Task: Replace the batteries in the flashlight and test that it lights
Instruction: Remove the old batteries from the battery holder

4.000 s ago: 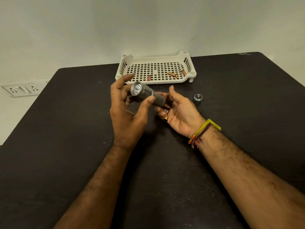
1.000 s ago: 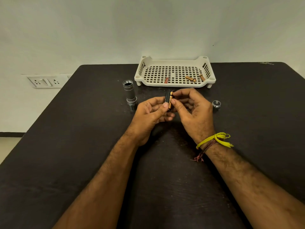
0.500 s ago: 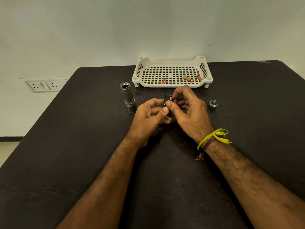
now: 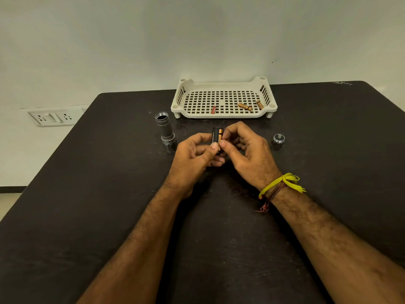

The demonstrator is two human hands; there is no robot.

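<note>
A black battery holder point(image 4: 215, 134) with copper-topped batteries in it is held upright between both hands above the middle of the dark table. My left hand point(image 4: 192, 156) pinches its left side. My right hand point(image 4: 245, 152) grips a copper and black battery point(image 4: 220, 135) on the holder's right side, thumb at its lower end. The grey flashlight body point(image 4: 165, 130) stands head-down to the left, its threaded end open upward. The tail cap point(image 4: 277, 141) sits to the right of my hands.
A cream perforated tray point(image 4: 223, 84) stands at the table's far edge with two copper batteries point(image 4: 245, 106) and a small red one point(image 4: 213, 109) inside. A wall socket plate point(image 4: 53, 116) is beyond the table's left edge.
Four seconds ago both hands held the flashlight body; it now stands on the table and the hands hold the battery holder. Over the last second the hands stayed in place, fingers shifting on the battery.
</note>
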